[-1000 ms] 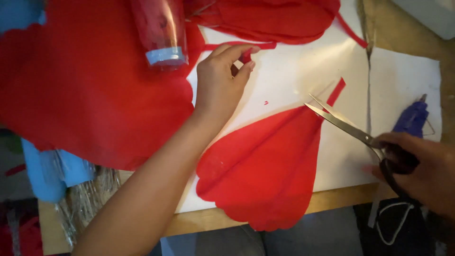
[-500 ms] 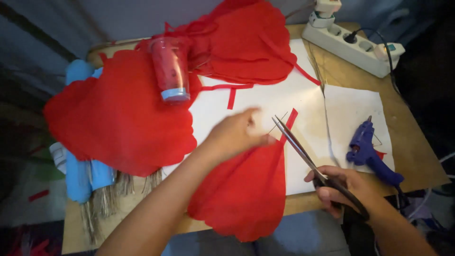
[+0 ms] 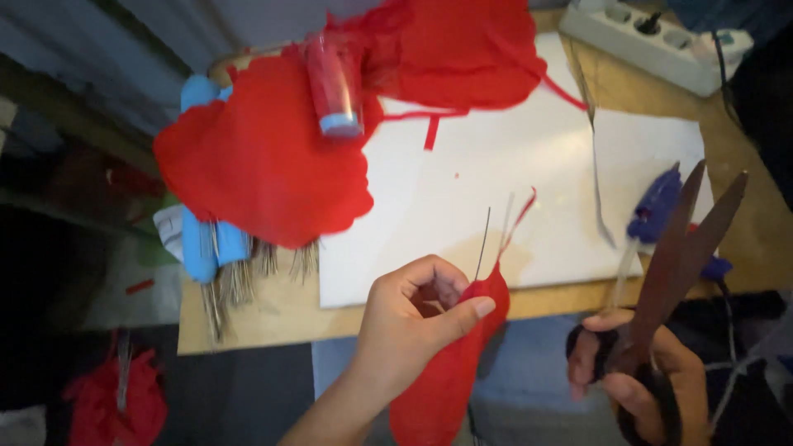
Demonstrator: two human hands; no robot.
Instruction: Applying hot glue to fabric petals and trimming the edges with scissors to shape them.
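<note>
Red cloth (image 3: 442, 372) gathered into a narrow bunch, held off the desk, in front of its near edge; long axis runs upright with a slight tilt, wide end hanging down toward the bottom of the frame, top end tapering to a thin red strip (image 3: 519, 216) and a dark wire (image 3: 482, 241) that stick up past the fingers. Left hand (image 3: 413, 318) pinches the bunch near its top, thumb laid across the front, fingers curled behind. Right hand (image 3: 632, 376) sits to the right of the cloth, at about the same height, well apart from it, wrapped through the handles of scissors (image 3: 681, 239). Blades point up and slightly right, parted in a narrow V, tips over the white sheet's right part, not touching the cloth. The left hand has the cloth; the right is the free one for any approach, and the gap between the two hands is open air over the desk (image 3: 273, 318) edge. Behind: white sheet (image 3: 512, 198) flat on the desk, bare in the middle. Blue glue gun (image 3: 657, 206) lies just behind the blades. Larger red cloth pieces (image 3: 264, 165) at left and top, a red bottle (image 3: 334, 83) lying on them. Power strip (image 3: 652, 41) at far right corner. Blue items with bristly ends at the desk's left edge; kind unclear.
</note>
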